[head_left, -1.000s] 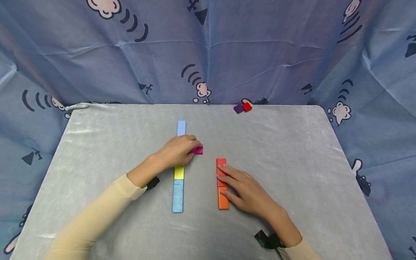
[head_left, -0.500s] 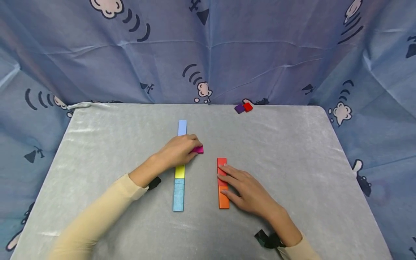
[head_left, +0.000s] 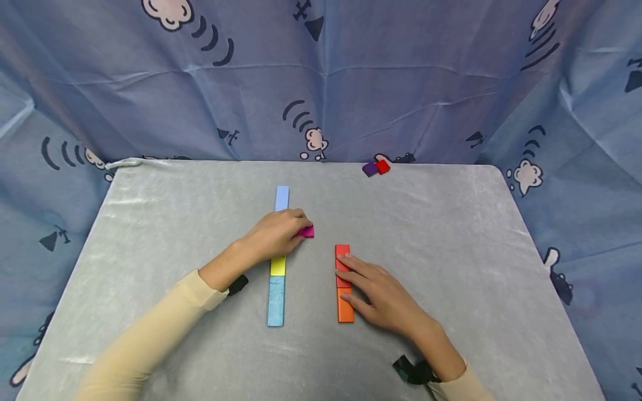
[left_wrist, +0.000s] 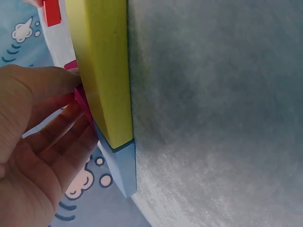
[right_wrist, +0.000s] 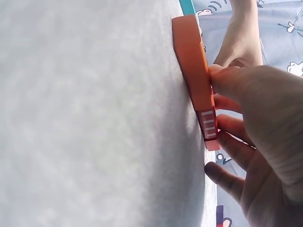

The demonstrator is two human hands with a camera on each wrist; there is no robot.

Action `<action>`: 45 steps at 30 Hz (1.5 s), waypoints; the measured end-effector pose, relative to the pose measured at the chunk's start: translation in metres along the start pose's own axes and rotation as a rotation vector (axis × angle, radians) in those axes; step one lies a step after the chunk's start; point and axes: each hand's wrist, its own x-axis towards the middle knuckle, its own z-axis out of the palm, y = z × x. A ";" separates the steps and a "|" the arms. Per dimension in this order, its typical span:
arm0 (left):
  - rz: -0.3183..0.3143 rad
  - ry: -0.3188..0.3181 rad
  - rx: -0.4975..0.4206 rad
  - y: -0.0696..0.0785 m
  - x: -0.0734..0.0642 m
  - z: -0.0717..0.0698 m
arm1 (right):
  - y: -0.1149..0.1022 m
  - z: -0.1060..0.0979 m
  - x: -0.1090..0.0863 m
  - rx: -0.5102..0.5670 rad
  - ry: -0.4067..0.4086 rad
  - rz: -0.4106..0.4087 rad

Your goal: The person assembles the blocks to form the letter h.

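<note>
My left hand (head_left: 276,233) pinches a small magenta block (head_left: 307,231) between thumb and fingers. It reaches across a line of blocks and hides the middle of it. Showing in that line are a periwinkle block (head_left: 282,198), a yellow block (head_left: 278,266) and a light blue block (head_left: 276,301). In the left wrist view, the magenta block (left_wrist: 83,105) is beside the yellow one (left_wrist: 106,71). To the right, my right hand (head_left: 383,295) rests fingertips on a second row: red blocks (head_left: 342,252) at the far end, an orange block (head_left: 345,312) at the near end. Those fingers lie fairly straight.
A purple block (head_left: 370,169) and a red block (head_left: 383,166) lie together at the table's far edge. The grey cloth-covered table (head_left: 451,223) meets a blue patterned curtain (head_left: 401,83) behind. Black straps (head_left: 416,371) sit at both wrists.
</note>
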 end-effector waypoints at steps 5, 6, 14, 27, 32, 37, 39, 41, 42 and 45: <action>-0.039 0.027 -0.032 -0.002 -0.002 -0.001 | 0.001 0.000 0.001 0.002 -0.002 -0.003; -0.041 0.033 -0.037 -0.002 -0.001 -0.002 | 0.001 0.000 0.001 0.001 0.000 -0.005; -0.027 0.037 -0.048 -0.002 0.001 0.000 | 0.002 0.000 0.000 -0.001 0.017 -0.018; -0.001 0.074 -0.030 -0.003 0.018 -0.002 | 0.002 0.001 0.001 -0.014 0.022 -0.014; -0.001 0.068 -0.045 -0.002 0.032 -0.004 | 0.003 0.000 0.000 -0.015 0.010 0.000; 0.007 0.059 -0.051 -0.002 0.049 -0.005 | 0.004 0.001 0.000 -0.019 0.009 -0.008; 0.011 0.058 -0.052 -0.002 0.055 -0.005 | 0.003 0.001 0.000 -0.020 0.014 -0.019; 0.012 0.060 -0.053 -0.002 0.061 -0.007 | 0.002 0.002 0.000 -0.021 0.018 -0.024; 0.012 0.062 -0.053 -0.001 0.064 -0.008 | 0.002 0.002 0.000 -0.022 0.022 -0.024; 0.001 0.065 -0.051 0.000 0.072 -0.009 | 0.001 0.004 -0.002 -0.026 0.036 -0.023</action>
